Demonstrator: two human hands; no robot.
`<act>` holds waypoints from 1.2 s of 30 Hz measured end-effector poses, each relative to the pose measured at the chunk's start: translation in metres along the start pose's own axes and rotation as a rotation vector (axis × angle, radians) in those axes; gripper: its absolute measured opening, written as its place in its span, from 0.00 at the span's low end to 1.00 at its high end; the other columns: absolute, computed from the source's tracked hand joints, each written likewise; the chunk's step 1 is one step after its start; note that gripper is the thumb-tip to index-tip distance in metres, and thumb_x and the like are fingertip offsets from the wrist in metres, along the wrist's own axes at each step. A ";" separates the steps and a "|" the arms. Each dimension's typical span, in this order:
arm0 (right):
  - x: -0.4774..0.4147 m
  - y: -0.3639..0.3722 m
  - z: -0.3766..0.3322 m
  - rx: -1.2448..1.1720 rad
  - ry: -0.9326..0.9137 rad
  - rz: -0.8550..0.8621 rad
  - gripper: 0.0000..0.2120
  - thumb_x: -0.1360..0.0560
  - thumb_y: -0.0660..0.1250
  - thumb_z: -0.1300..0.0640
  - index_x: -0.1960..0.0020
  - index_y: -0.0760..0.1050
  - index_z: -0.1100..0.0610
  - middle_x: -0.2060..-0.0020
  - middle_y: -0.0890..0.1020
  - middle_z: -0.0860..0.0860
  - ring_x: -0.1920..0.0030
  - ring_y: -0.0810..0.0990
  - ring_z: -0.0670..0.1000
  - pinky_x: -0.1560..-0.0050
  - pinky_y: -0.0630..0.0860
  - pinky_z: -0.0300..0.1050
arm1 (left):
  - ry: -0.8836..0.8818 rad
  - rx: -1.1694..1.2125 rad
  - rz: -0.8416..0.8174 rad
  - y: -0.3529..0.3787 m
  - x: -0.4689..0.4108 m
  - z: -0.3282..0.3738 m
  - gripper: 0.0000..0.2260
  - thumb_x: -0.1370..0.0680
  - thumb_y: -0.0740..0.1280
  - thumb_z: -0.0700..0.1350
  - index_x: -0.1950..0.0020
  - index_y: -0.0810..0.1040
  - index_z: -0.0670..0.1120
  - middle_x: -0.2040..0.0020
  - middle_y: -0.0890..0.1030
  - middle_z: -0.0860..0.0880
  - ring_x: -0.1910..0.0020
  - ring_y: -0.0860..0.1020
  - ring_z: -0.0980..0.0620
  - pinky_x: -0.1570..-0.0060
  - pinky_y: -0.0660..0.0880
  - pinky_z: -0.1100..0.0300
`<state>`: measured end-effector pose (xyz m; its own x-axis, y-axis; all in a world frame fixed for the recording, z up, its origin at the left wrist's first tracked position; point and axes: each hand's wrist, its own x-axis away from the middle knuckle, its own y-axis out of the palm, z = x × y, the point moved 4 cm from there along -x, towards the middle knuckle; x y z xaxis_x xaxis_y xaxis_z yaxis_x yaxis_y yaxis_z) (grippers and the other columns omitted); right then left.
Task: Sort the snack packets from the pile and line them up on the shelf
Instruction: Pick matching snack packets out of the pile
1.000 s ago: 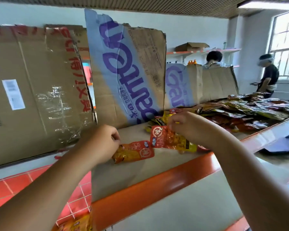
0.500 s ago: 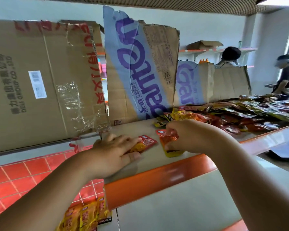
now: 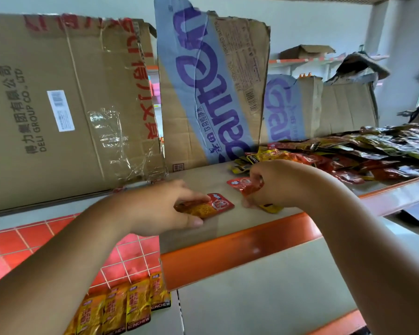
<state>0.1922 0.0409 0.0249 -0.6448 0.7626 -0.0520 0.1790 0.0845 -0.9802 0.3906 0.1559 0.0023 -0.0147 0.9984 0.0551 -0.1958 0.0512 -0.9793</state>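
An orange-red foil packet was pressed onto the orange-edged shelf by the flat-fingered left hand; the red packet pinched by the right hand seemed due alongside.

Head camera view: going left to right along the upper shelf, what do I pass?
First the left hand → orange-and-red snack packet under its fingers → red snack packet pinched by the right hand → pile of snack packets.
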 end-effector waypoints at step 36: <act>-0.007 0.294 -0.416 -0.304 0.032 -0.024 0.12 0.31 0.74 0.47 0.58 0.74 0.52 0.67 0.78 0.50 0.68 0.75 0.52 0.70 0.69 0.45 | -0.126 0.317 0.530 0.205 0.331 -0.385 0.26 0.31 0.72 0.61 0.33 0.77 0.61 0.41 0.75 0.60 0.42 0.74 0.57 0.42 0.75 0.58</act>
<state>0.5590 0.3274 -0.1837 -0.6285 0.7775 -0.0192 0.3816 0.2868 -0.8787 0.7226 0.5068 -0.2553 -0.3013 0.8743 -0.3806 -0.4108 -0.4792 -0.7756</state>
